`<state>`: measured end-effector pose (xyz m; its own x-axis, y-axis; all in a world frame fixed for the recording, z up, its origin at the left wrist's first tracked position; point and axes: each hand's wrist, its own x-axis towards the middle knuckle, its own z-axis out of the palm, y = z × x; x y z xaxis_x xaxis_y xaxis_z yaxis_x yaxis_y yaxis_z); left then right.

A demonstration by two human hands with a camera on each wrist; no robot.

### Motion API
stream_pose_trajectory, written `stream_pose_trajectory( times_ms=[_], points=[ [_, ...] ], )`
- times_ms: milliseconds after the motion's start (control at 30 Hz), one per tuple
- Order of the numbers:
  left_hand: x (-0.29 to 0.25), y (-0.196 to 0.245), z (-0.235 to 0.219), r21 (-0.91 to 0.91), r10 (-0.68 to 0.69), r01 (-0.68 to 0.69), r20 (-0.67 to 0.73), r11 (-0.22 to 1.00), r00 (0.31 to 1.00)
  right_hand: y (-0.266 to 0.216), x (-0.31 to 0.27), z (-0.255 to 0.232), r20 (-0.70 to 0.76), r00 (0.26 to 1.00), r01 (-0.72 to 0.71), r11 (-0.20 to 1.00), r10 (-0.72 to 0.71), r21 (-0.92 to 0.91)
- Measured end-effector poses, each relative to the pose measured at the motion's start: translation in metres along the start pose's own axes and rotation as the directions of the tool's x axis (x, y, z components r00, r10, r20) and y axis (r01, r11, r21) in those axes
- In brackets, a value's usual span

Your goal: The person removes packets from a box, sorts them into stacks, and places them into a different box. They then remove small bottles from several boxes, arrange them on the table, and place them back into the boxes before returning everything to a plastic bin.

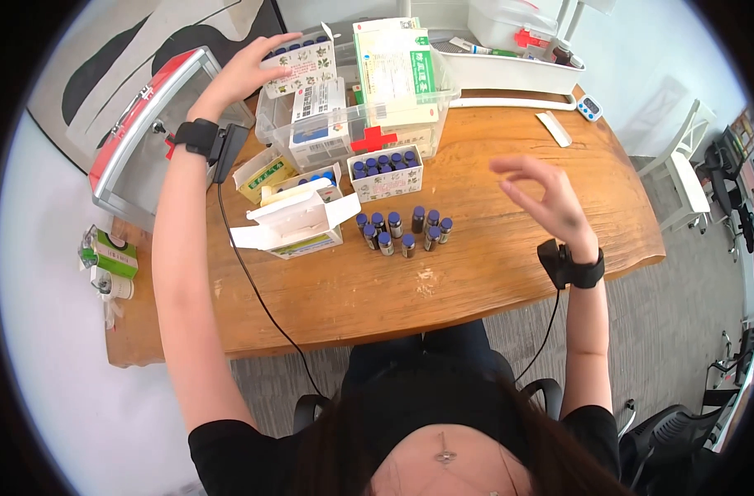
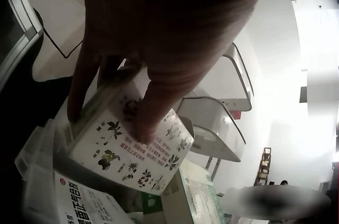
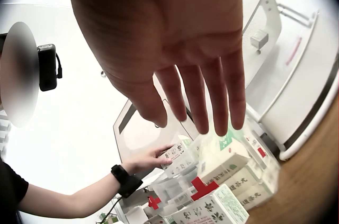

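My left hand [image 1: 238,78] grips a white carton [image 1: 309,69] printed with plants, thumb on its front face and fingers over the far side. Blue-capped vials show along its top in the head view. The carton is at the back left of a clear plastic bin [image 1: 271,132], above other medicine boxes [image 2: 87,203]. My right hand [image 1: 546,197] hangs over the right part of the table, fingers extended and holding nothing. Nearest it on the wood stands a group of blue-capped vials [image 1: 418,218]. A matching carton [image 1: 389,183] filled with vials stands before the bin.
An open white box [image 1: 298,221] and a yellow-green box [image 1: 266,172] stand front left of the bin. A silver-and-red case [image 1: 133,136] leans at the left. Behind are a white tray [image 1: 509,78] and a small timer [image 1: 589,107]. Cables run from both wrists.
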<state>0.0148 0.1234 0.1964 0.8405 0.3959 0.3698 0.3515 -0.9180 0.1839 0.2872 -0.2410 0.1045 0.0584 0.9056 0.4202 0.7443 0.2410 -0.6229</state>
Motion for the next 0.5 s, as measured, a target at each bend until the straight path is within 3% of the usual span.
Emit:
stream_pose_trajectory(
  times_ms=[100,267,333,467,500],
  points=[
    [0.014,-0.013,0.013,-0.045,-0.049,0.051,0.034,0.998,0.998,0.005,-0.010,0.004,0.007,0.998,-0.063,0.998,0.063,0.011],
    [0.030,-0.023,0.028,0.037,0.014,-0.016,0.046,0.999,0.999,0.014,-0.020,0.015,0.115,0.985,-0.133,0.990,0.126,0.051],
    [0.033,-0.015,0.022,-0.073,-0.173,0.191,0.201,0.979,0.964,0.016,-0.021,0.019,0.137,0.981,-0.144,0.989,0.138,0.037],
    [0.035,-0.023,0.023,-0.115,-0.206,0.235,0.221,0.965,0.953,0.021,-0.023,0.023,0.161,0.979,-0.126,0.992,0.124,-0.002],
    [0.036,-0.027,0.022,-0.024,-0.204,0.215,0.224,0.976,0.953,0.022,-0.023,0.024,0.163,0.979,-0.127,0.992,0.125,0.001]
  ],
)
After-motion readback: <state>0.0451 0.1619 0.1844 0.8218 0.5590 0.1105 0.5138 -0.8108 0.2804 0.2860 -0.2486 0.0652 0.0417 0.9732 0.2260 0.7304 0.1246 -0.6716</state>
